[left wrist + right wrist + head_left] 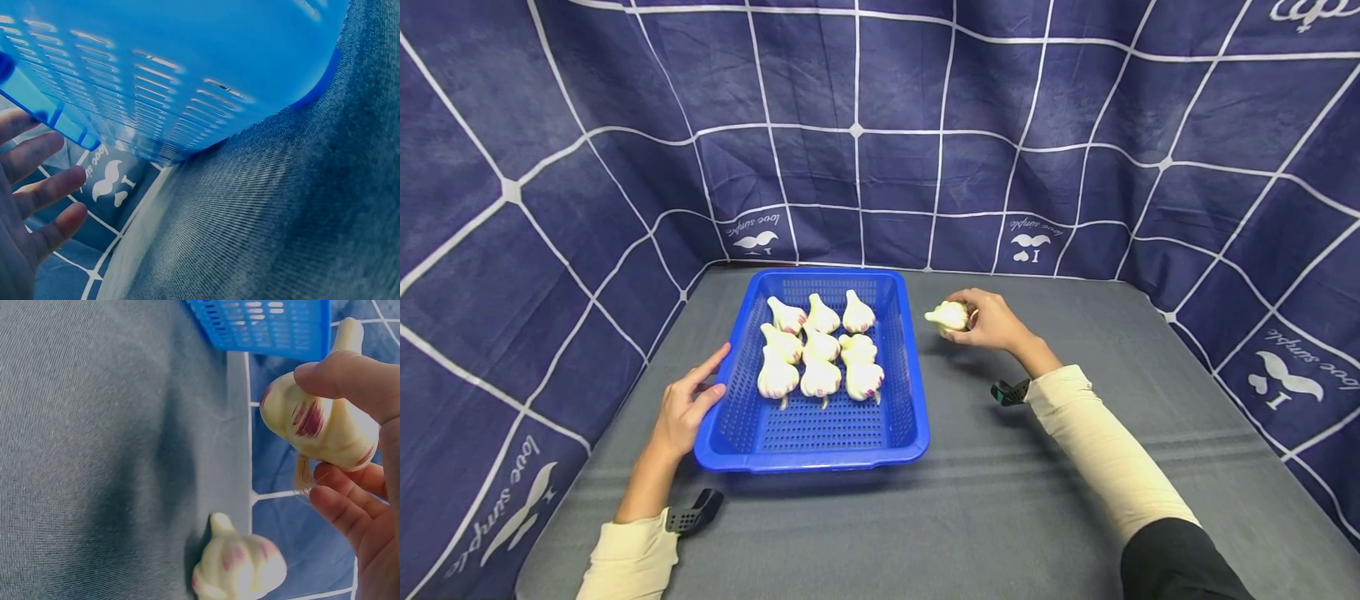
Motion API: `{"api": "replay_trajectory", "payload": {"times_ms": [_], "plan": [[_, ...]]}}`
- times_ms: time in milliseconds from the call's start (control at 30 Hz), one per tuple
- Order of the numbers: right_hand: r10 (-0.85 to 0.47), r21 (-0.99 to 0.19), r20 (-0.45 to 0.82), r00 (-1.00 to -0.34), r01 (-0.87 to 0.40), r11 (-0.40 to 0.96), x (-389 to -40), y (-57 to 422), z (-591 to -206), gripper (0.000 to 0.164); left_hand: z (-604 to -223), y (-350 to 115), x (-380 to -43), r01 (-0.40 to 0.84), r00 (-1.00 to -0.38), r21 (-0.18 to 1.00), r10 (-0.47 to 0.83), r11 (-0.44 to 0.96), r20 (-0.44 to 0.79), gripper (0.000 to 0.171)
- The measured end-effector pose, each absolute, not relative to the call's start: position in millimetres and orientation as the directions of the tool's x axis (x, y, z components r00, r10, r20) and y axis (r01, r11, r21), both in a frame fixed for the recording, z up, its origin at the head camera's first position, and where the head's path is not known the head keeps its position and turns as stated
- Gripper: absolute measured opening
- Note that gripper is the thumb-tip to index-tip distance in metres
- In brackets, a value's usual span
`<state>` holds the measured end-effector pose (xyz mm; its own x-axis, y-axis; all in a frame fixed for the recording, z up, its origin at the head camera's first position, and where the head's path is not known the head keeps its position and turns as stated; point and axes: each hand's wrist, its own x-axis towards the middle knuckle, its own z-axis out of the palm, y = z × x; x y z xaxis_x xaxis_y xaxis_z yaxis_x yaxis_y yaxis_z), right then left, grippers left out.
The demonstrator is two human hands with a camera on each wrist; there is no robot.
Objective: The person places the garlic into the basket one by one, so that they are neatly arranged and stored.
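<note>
My right hand holds a garlic bulb between thumb and fingers, right of the basket. This bulb is pale with purple streaks, its stem pointing toward the basket in the head view. A second garlic bulb lies on the table close by in the right wrist view; the hand hides it in the head view. Several garlic bulbs sit in rows inside the blue plastic basket. My left hand is at the basket's left rim, fingertips right at the edge and fingers extended.
A grey cloth covers the table. Behind it and at both sides hangs a dark blue curtain with white lines. Black wrist straps sit at the sleeves.
</note>
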<state>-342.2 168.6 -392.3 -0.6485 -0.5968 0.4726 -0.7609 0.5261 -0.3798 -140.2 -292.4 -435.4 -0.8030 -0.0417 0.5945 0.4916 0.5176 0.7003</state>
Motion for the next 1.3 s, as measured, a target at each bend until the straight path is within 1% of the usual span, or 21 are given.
{"api": "replay_trajectory", "payload": {"times_ms": [133,333,567,867,1100,1300], "plan": [[-0.599,-0.390,0.458,-0.657,-0.754,0.528,-338.6,166.8,-386.5,0.055,-435.2,-292.4,-140.3,0.489,-0.804,0.702,-0.045,0.518,0.593,0.049],[-0.595,-0.428,0.471,-0.651,-0.758,0.491,-334.4,164.6,-380.3,0.054,-435.9,-292.9,-139.9,0.484,-0.806,0.705,-0.048,0.519,0.589,0.049],[-0.583,-0.455,0.484,-0.652,-0.757,0.469,-327.6,163.7,-370.7,0.054,-436.1,-292.4,-141.0,0.498,-0.795,0.694,-0.046,0.521,0.605,0.049],[-0.597,-0.447,0.516,-0.614,-0.788,0.424,-320.6,157.2,-358.5,0.051,-436.2,-291.4,-140.5,0.496,-0.799,0.703,-0.050,0.510,0.600,0.049],[-0.620,-0.460,0.509,-0.597,-0.798,0.390,-311.5,146.1,-348.0,0.054,-437.1,-291.5,-140.8,0.504,-0.791,0.697,-0.051,0.510,0.610,0.049],[-0.639,-0.440,0.535,-0.553,-0.828,0.348,-302.9,136.1,-338.5,0.053,-436.3,-291.4,-140.6,0.499,-0.795,0.703,-0.054,0.507,0.604,0.049]]}}
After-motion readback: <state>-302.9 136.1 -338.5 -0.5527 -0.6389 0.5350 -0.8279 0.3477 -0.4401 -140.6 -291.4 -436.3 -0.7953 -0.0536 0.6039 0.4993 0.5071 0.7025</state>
